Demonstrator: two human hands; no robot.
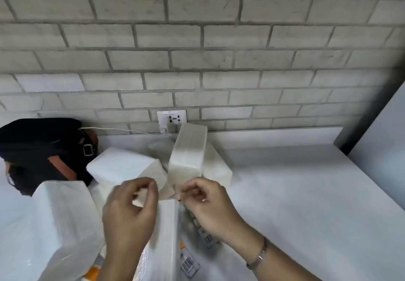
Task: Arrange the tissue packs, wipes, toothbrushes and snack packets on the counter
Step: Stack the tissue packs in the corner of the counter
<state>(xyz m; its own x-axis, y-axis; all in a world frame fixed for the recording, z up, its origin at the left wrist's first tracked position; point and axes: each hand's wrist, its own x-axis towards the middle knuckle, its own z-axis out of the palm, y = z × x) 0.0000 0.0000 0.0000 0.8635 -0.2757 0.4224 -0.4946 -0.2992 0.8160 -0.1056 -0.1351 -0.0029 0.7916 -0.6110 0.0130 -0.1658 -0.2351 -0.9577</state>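
Observation:
Several white tissue packs lie in a heap on the white counter (306, 193). One tissue pack (188, 151) leans upright at the middle, another (122, 164) lies to its left, and a big one (59, 226) fills the lower left. My left hand (129, 212) curls around the corner of a small white pack (140, 197) in front of the heap. My right hand (208, 204) pinches the orange-tipped end of a thin packet (178, 195). Toothbrush packs with barcodes (189, 263) lie under my hands, partly hidden by a long tissue pack (166, 237).
A black bag with a brown strap (41, 149) sits at the back left against the brick wall. A wall socket (171, 118) with a white cable (122, 130) is behind the heap. A grey panel (383, 145) bounds the counter on the right.

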